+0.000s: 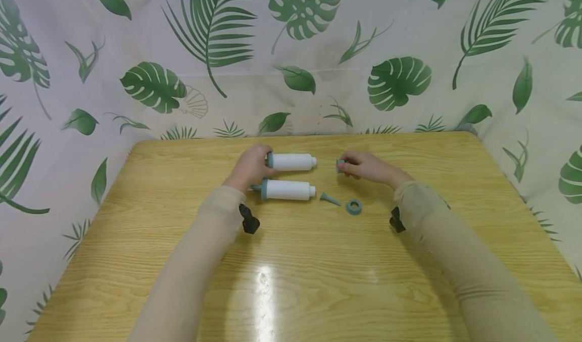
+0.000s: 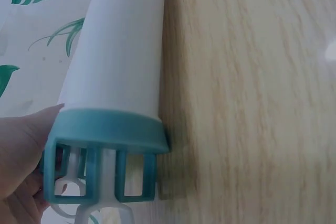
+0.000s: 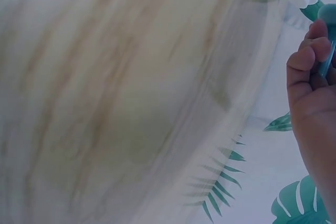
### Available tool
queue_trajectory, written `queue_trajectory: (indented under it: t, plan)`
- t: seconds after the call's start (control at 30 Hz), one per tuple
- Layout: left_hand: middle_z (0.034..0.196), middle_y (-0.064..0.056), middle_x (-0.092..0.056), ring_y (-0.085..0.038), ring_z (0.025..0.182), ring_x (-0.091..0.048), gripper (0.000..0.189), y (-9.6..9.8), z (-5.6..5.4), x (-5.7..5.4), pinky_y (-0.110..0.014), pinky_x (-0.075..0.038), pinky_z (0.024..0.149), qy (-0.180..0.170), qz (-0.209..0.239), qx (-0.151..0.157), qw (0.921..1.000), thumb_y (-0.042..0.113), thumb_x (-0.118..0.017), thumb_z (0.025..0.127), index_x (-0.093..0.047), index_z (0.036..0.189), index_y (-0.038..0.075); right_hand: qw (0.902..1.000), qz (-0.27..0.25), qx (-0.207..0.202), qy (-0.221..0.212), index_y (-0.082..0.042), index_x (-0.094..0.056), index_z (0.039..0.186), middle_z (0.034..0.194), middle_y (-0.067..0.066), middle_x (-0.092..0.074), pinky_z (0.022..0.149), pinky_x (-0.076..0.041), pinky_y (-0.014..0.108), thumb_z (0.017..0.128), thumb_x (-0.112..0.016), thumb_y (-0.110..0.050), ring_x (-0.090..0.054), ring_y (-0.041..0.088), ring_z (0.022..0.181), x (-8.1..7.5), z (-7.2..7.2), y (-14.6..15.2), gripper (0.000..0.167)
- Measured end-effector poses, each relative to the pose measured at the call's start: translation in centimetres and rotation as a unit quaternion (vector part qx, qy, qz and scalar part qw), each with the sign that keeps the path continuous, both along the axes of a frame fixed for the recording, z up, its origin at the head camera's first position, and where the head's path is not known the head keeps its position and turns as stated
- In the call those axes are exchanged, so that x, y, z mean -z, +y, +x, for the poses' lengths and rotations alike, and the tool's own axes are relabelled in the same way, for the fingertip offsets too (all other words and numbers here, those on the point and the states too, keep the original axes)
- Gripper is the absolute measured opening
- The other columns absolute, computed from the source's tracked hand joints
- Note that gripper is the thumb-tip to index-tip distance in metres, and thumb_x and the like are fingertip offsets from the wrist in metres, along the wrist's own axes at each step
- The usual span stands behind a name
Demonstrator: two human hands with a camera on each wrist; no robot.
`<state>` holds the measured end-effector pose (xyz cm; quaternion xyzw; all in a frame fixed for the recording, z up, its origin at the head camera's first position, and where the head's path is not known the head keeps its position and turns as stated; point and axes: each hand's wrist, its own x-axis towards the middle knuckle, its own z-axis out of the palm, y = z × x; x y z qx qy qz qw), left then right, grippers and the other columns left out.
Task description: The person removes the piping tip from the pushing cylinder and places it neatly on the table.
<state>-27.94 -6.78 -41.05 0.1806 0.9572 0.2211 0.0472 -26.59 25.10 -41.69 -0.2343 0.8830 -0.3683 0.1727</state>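
Two syringe-like white tubes with teal collars lie side by side, the far tube [image 1: 292,162] and the near tube [image 1: 288,190]. My left hand [image 1: 250,169] grips the far one around its collar end. In the left wrist view the near tube [image 2: 118,45] fills the foreground, with its teal frame handle and a pale plunger showing; the left fingers are partly hidden behind it. My right hand [image 1: 364,165] pinches a small teal nozzle [image 1: 340,166], held just right of the far tube's tip. Its round head and thin stem [image 3: 326,59] show between the fingers in the right wrist view.
On the wooden table [image 1: 291,261], a slim teal nozzle [image 1: 330,199] and a teal ring [image 1: 354,207] lie right of the near tube's tip. A leaf-patterned cloth [image 1: 254,54] hangs behind the table's far edge.
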Motion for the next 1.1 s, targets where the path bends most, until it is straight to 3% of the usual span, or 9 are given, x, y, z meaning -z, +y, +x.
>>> queue_trajectory:
  t: [0.23,0.57,0.83,1.1]
  plan:
    - [0.131,-0.016,-0.055,-0.030,0.120,-0.051,0.057,-0.1,0.0,0.3,-0.041,-0.040,0.101,-0.012,-0.029,-0.003,0.9995,0.021,-0.077,0.082,-0.055,0.130,-0.003,0.9998,0.008,-0.016,0.003,-0.005,-0.055,0.104,0.081,0.012,-0.055,0.061,-0.041,0.033,0.102,-0.047,-0.031,-0.047,0.020,0.066,0.3,0.3,-0.4,0.027]
    - [0.133,-0.016,-0.053,-0.030,0.119,-0.050,0.061,-0.1,0.1,0.2,-0.040,-0.041,0.100,-0.015,-0.031,-0.004,0.9994,0.022,-0.077,0.082,-0.052,0.132,-0.002,0.9997,0.023,0.000,-0.011,-0.008,-0.055,0.105,0.083,0.013,-0.056,0.062,-0.040,0.034,0.102,-0.046,-0.031,-0.047,0.021,0.066,0.2,0.7,-0.6,0.025]
    - [0.137,-0.016,-0.049,-0.030,0.123,-0.047,0.062,-0.2,0.3,-0.5,-0.041,-0.038,0.103,-0.010,-0.023,0.002,0.9997,0.021,-0.075,0.084,-0.048,0.136,-0.001,0.9995,0.032,-0.005,-0.006,-0.009,-0.055,0.106,0.084,0.013,-0.057,0.062,-0.040,0.034,0.101,-0.046,-0.034,-0.047,0.021,0.067,-0.3,1.1,-0.8,0.027]
    - [0.137,-0.015,-0.048,-0.031,0.125,-0.045,0.063,0.2,0.6,-0.7,-0.041,-0.035,0.105,0.041,0.000,0.012,0.9991,0.022,-0.077,0.082,-0.049,0.135,0.000,0.9995,0.028,0.000,-0.011,-0.010,-0.055,0.107,0.091,0.013,-0.058,0.062,-0.042,0.035,0.100,-0.043,-0.046,-0.049,0.022,0.071,-0.7,1.8,-1.1,0.039]
